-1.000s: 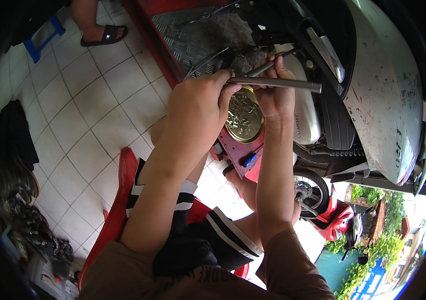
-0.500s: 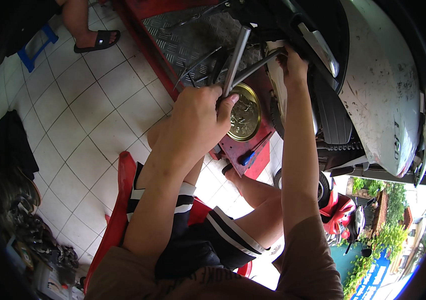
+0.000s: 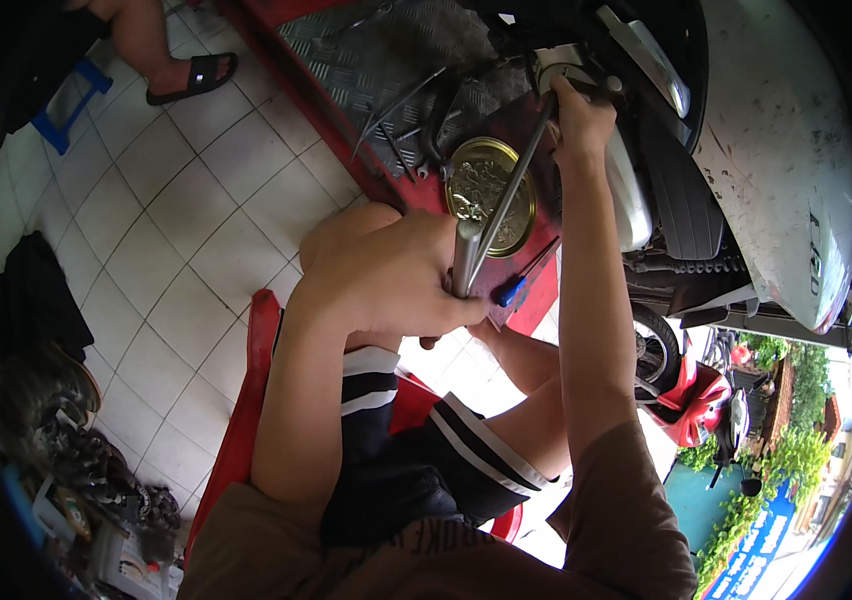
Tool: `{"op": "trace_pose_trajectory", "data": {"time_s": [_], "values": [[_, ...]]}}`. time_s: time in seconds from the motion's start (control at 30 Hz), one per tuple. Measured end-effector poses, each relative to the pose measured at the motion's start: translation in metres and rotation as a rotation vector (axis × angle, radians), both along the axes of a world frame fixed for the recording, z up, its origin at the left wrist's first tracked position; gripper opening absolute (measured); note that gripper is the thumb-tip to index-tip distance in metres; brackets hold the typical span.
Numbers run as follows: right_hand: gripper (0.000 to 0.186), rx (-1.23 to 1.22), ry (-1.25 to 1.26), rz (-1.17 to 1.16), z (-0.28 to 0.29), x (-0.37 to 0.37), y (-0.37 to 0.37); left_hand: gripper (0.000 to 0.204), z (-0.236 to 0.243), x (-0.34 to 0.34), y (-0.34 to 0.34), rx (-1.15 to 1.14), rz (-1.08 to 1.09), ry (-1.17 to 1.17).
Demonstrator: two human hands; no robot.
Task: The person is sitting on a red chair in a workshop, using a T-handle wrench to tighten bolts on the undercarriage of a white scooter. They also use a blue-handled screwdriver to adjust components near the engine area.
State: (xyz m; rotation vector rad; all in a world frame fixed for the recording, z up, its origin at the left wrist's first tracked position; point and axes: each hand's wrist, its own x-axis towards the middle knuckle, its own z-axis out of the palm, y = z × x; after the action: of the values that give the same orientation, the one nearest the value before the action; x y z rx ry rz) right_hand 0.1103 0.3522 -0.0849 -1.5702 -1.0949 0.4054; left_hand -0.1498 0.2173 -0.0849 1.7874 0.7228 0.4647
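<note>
My left hand is closed around the thick silver tube handle of a long metal wrench, whose thinner steel rod slants up and away to the right. At the rod's far end my right hand has its fingers wrapped round it, against the pale metal casing of a motorbike. What the wrench tip sits on is hidden by that hand. Beneath the rod lies a round gold tin with small metal parts in it. A blue-handled screwdriver is beside the tin.
The grey motorbike body fills the right side. A red work stand with a textured metal plate carries several tools. A sandalled foot of another person is at the upper left, near a blue stool. Dark parts lie at the left.
My left hand has come down and nearer to me, swinging the wrench handle from pointing up and away to nearly end-on. My right hand stays by the casing, its grip shifted slightly.
</note>
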Motion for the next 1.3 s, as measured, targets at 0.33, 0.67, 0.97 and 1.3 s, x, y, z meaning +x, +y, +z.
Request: {"op": "trace_pose_trajectory", "data": {"time_s": [0.33, 0.67, 0.97, 1.3], "values": [[0.012, -0.51, 0.517, -0.235, -0.153, 0.049, -0.098, 0.026, 0.011, 0.049, -0.024, -0.326, -0.14, 0.156], [0.017, -0.52, 0.936, -0.053, -0.164, 0.079, -0.07, 0.031, -0.005, 0.057, -0.026, -0.118, 0.116, 0.095], [0.015, -0.273, 1.048, 0.395, -0.057, -0.001, -0.014, 0.042, 0.01, 0.026, 0.002, -0.114, 0.501, 0.273], [0.017, -0.248, 1.045, 0.534, -0.051, -0.012, -0.005, 0.028, 0.0, 0.028, 0.0, -0.086, 0.817, -0.054]]}}
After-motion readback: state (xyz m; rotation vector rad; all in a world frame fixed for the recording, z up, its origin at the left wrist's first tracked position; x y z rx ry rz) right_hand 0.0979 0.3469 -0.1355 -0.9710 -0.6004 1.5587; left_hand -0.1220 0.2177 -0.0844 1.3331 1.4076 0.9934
